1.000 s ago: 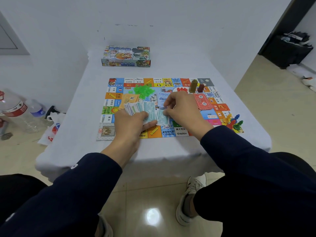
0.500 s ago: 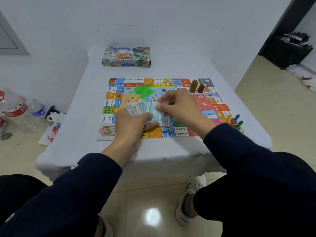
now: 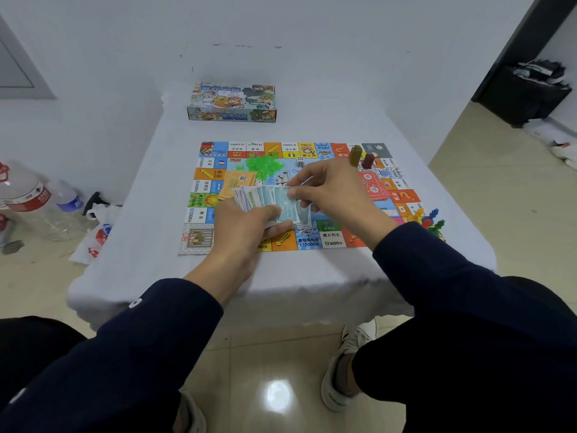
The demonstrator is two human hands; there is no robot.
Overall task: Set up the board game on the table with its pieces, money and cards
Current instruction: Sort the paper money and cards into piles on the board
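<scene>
the left hand (image 3: 246,221) grips a fan of play money (image 3: 265,198) above the game board (image 3: 199,214); the right hand (image 3: 327,189) pinches the top teal note. better to peel notes singly, keeping the fan tight.

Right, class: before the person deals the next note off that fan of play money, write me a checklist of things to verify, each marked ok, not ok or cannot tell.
1. Left hand grips the fan of play money securely: ok.
2. Right hand pinches a note at the fan's right end: ok.
3. Only one note is pinched: cannot tell.
4. Game board lies flat and open on the table: ok.
5. Green houses and die lie beyond the hands, out of the way: ok.
6. Notes sorted by value: cannot tell.
</scene>
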